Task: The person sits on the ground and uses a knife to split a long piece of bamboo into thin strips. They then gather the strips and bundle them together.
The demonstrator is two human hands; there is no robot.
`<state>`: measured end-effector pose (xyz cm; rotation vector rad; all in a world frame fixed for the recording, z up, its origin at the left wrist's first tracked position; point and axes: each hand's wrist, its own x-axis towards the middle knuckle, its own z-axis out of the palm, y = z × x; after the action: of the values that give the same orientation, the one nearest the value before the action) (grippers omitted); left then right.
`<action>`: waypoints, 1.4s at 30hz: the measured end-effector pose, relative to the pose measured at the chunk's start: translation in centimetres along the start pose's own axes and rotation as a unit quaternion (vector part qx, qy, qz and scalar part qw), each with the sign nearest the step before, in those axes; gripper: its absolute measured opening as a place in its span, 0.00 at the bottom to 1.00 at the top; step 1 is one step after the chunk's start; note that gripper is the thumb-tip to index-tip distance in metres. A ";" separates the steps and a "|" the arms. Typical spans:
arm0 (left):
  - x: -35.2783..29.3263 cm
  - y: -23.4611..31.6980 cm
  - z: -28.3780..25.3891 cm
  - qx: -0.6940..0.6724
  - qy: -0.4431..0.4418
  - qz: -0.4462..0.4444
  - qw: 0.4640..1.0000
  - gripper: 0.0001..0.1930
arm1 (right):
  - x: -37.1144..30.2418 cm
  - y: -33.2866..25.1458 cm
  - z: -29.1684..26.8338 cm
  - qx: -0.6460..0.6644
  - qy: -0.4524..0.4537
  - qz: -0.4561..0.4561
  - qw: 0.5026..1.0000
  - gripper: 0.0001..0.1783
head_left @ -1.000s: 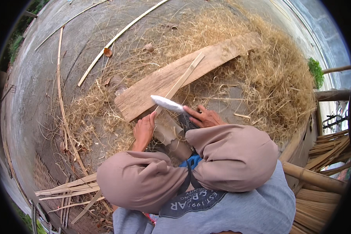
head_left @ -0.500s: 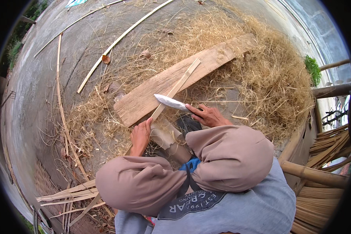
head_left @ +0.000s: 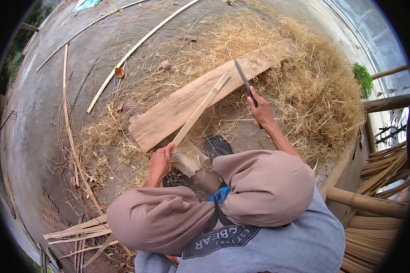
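Observation:
My left hand [head_left: 161, 158] is closed around the near end of a thin, pale bamboo strip [head_left: 200, 108]. The strip slants up and away to the right, its far part lying over a wooden plank [head_left: 168, 111]. In my right hand [head_left: 261, 108] is a knife [head_left: 242, 75] with a dark handle, gripped with the fingers wrapped round it. Its blade points away and slightly left, over the plank just right of the strip's far end. Blade and strip look apart. The plank lies at a slant, its far right end among the shavings.
Curly shavings [head_left: 323, 91] heap up around the plank's right side. Long strips [head_left: 136, 48] lie on the concrete floor at left, and more cut strips [head_left: 79, 230] sit at lower left. Bamboo poles [head_left: 366, 202] and bundled strips [head_left: 371, 241] stand close on my right.
My right hand has moved away and to the right with the knife. The blade has swung from pointing left across the strip's middle to pointing away near its far end. My left hand stays on the strip.

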<state>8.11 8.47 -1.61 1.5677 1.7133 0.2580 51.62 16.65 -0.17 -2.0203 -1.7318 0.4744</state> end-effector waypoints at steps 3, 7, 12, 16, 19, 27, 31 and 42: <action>0.8 -0.8 -0.4 -0.056 -0.057 -0.027 0.996 0.36 | -5.1 -2.4 4.3 -0.015 -0.069 -0.131 0.989 0.32; 0.7 -0.4 -0.6 -0.076 -0.069 -0.022 0.994 0.36 | -10.7 -5.8 3.8 -0.113 -0.203 -0.279 0.932 0.33; -0.2 0.9 -0.1 -0.024 0.005 0.000 1.000 0.29 | -1.3 0.8 2.2 0.096 0.077 0.103 0.987 0.31; -2.0 1.9 0.0 0.002 0.154 0.077 0.985 0.21 | -4.0 -4.0 1.0 0.039 -0.025 -0.154 0.987 0.33; -1.5 2.9 0.3 0.070 0.122 0.049 0.989 0.19 | -9.8 -8.1 0.4 0.016 -0.188 -0.161 0.969 0.32; -2.2 3.7 -0.8 0.090 0.122 0.031 0.988 0.20 | -11.5 -5.7 3.6 0.002 -0.156 -0.178 0.972 0.33; -2.0 3.6 -1.2 0.057 0.148 0.054 0.986 0.21 | -12.4 -7.9 4.0 0.014 -0.125 -0.148 0.981 0.33; -2.1 2.9 -1.4 0.066 0.141 0.058 0.986 0.19 | -7.8 -2.9 3.2 -0.076 -0.123 -0.227 0.963 0.34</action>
<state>9.27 7.66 1.99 1.8001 1.8882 0.4508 46.26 9.65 -1.52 -1.6284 -2.3650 0.4627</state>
